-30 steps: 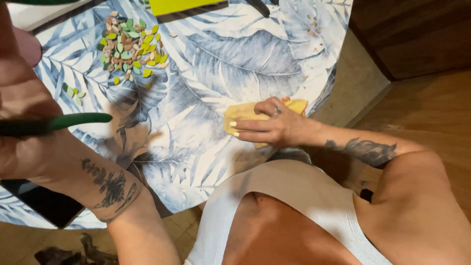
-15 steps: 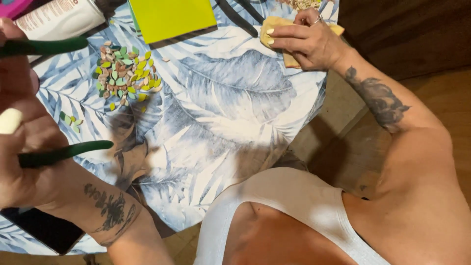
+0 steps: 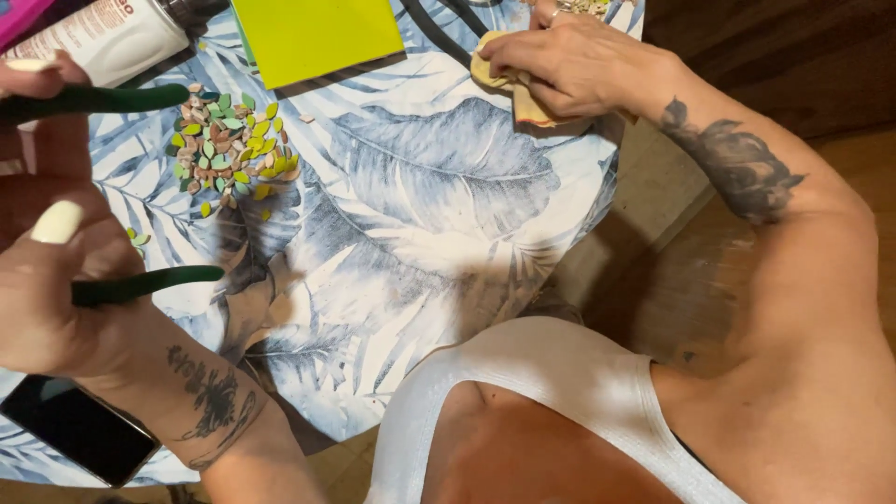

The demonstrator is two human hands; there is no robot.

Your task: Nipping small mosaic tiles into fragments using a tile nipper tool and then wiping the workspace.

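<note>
Left hand (image 3: 56,299) gripping green-handled nippers (image 3: 140,285), handles spread | right hand (image 3: 569,61) pinching yellow cloth (image 3: 532,107) at far table edge (image 3: 597,187) | cloth likely soft, light; nippers rigid, best held by handles

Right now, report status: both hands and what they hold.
Left hand gripping green-handled pliers. Right hand pressing yellow cloth at table edge. Tile pieces piled between, untouched.

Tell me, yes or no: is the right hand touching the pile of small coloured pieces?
No. The right hand rests on a yellow cloth at the table's far edge, well apart from the pile of small coloured pieces.
</note>
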